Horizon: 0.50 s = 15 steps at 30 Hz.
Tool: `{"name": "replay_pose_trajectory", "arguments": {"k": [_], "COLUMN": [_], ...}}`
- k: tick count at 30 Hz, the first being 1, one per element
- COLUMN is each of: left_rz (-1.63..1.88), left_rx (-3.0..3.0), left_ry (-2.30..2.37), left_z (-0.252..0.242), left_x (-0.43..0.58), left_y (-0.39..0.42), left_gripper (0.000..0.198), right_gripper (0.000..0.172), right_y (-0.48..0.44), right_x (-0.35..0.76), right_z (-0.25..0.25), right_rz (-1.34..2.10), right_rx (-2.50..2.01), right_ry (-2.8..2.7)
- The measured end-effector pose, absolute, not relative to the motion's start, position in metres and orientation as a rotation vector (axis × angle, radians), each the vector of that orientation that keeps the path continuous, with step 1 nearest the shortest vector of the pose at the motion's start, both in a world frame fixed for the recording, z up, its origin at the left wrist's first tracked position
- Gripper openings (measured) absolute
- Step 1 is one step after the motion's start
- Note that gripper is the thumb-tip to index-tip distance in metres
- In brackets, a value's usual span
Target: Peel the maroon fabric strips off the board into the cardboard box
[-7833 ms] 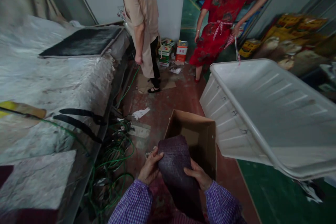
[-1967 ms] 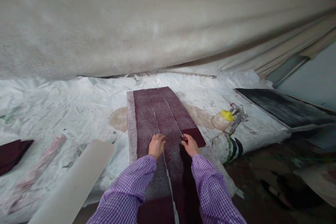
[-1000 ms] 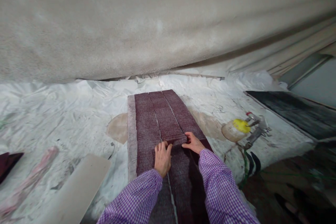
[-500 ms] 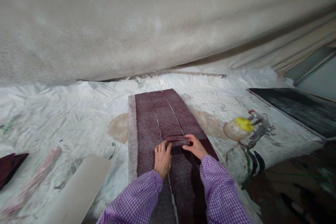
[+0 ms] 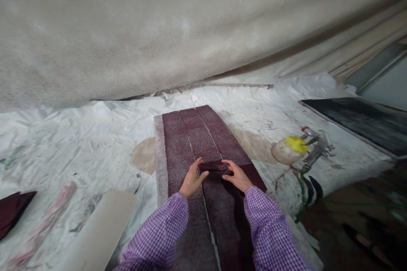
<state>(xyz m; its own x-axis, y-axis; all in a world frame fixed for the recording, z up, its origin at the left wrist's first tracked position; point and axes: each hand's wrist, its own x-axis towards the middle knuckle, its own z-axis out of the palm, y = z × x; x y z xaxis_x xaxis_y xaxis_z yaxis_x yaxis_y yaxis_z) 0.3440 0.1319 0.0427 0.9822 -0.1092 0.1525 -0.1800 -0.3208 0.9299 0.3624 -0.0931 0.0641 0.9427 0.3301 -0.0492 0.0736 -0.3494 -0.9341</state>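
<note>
A long board (image 5: 160,156) lies lengthwise in front of me, covered with speckled maroon cloth strips (image 5: 210,131) split by thin pale lines. Across its middle, a small fold of dark maroon cloth (image 5: 213,167) is raised between my two hands. My left hand (image 5: 192,178) pinches the fold's left end, thumb nearer me and fingers beyond. At the other end, my right hand (image 5: 238,176) grips it likewise between thumb and fingers. Smooth darker maroon cloth (image 5: 254,175) shows just right of my right hand. Checked purple sleeves cover both forearms.
To the right, a spray gun (image 5: 318,152) with a yellow-marked cup (image 5: 291,150) rests on the white sheeting (image 5: 108,144). A black panel (image 5: 356,120) lies farther right. At left are a beige board (image 5: 104,224), a pinkish cloth (image 5: 47,224) and folded maroon cloth (image 5: 14,209). A curtain (image 5: 143,38) hangs behind.
My left hand has turned and shifted slightly up, its thumb and fingers now spread around the cloth's left end. The fold between my hands stands up more. My right hand stays nearly in place.
</note>
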Motion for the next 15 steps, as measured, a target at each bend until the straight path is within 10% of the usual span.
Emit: {"name": "replay_pose_trajectory", "arguments": {"k": [15], "left_rz": [-0.117], "left_rx": [1.580], "left_ry": [-0.301], "left_z": [0.066], "left_x": [0.318], "left_y": [0.123], "left_gripper": [0.057], "right_gripper": [0.053], "right_y": [-0.139], "right_x": [0.290], "right_z": [0.097], "right_rz": [0.353], "right_rx": [-1.744], "right_ry": [-0.356]}}
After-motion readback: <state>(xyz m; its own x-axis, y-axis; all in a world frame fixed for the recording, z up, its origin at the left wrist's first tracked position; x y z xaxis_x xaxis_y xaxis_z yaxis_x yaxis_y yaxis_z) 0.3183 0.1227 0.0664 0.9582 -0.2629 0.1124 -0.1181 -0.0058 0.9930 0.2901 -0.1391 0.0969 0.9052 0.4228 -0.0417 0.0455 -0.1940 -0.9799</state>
